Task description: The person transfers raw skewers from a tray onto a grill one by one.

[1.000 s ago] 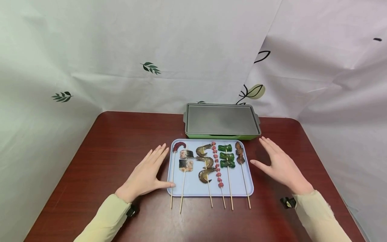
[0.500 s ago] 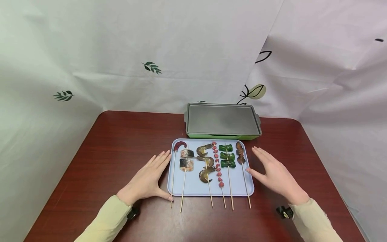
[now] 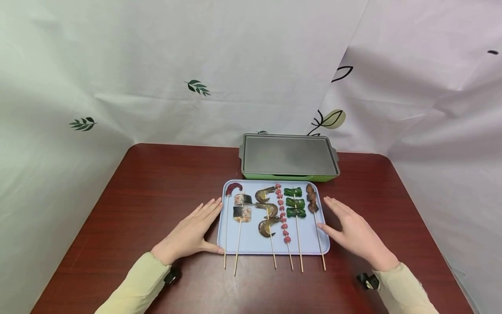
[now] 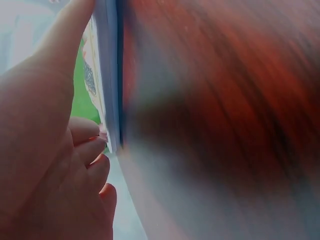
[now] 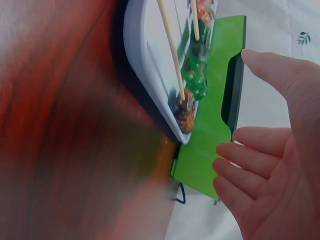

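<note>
A pale blue tray (image 3: 251, 244) lies in the middle of the table, bearing a row of skewers. From left to right they carry a dark red tentacle (image 3: 234, 187), fish chunks (image 3: 242, 213), shrimps (image 3: 266, 227), small red pieces (image 3: 287, 240), folded green pieces (image 3: 296, 203) and brown meat (image 3: 312, 197). Their stick ends jut past the front rim. My left hand (image 3: 190, 233) is at the tray's left side, fingers extended, thumb by the tentacle skewer's stick. Beside the right rim is my right hand (image 3: 354, 233), fingers spread from the thumb, holding nothing; its palm shows in the right wrist view.
Directly behind the tray stands a flat grey griddle (image 3: 290, 155) with a green base (image 5: 210, 135). The dark red table (image 3: 168, 179) extends to both sides. A white curtain (image 3: 243, 56) with leaf prints hangs behind it.
The right hand has come left and nearer to the tray's right rim. The left hand has drawn slightly closer on its side. The tentacle skewer's stick end has shifted a little right.
</note>
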`<state>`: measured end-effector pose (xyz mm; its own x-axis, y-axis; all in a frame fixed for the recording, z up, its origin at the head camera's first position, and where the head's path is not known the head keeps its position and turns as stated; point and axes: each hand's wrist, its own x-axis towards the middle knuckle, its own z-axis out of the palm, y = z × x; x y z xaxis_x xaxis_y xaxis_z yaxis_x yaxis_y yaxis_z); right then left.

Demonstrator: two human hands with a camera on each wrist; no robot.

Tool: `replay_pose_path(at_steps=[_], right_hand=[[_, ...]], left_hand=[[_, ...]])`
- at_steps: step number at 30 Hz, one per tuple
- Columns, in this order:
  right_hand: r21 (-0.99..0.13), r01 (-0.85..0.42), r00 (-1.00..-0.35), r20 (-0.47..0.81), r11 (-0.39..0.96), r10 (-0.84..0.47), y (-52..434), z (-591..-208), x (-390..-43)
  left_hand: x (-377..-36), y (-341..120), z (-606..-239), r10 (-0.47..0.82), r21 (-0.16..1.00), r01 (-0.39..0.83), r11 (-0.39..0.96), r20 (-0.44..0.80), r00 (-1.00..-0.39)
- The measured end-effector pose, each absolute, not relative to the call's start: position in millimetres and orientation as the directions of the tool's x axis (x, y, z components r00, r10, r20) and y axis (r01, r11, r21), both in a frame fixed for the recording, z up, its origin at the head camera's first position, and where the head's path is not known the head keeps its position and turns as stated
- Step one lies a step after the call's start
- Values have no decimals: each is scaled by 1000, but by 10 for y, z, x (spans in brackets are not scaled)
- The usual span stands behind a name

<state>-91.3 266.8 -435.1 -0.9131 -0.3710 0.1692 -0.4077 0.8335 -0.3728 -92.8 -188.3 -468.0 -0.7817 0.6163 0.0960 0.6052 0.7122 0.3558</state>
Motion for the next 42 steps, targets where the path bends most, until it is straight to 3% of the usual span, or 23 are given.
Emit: replay_pose_path(at_steps=[8, 17, 31, 42], right_hand=[[-463, -341, -940, 142, 818, -312, 2559, -4374, -857], [-611, -184, -981, 69, 770, -180, 2444, -4393, -811], [-680, -35, -983, -108, 732, -147, 2426, -4464, -750], [-826, 115, -973, -204, 551, -103, 2456, -4458, -713]], left_hand=[[-910, -1827, -4696, 631, 346, 612, 711, 70, -772], [-888, -1790, -4742, 617, 305, 596, 742, 37, -786], [-882, -1769, -4747, 612, 299, 589, 751, 20, -790], [-888, -1764, -4737, 615, 295, 593, 749, 23, -788]])
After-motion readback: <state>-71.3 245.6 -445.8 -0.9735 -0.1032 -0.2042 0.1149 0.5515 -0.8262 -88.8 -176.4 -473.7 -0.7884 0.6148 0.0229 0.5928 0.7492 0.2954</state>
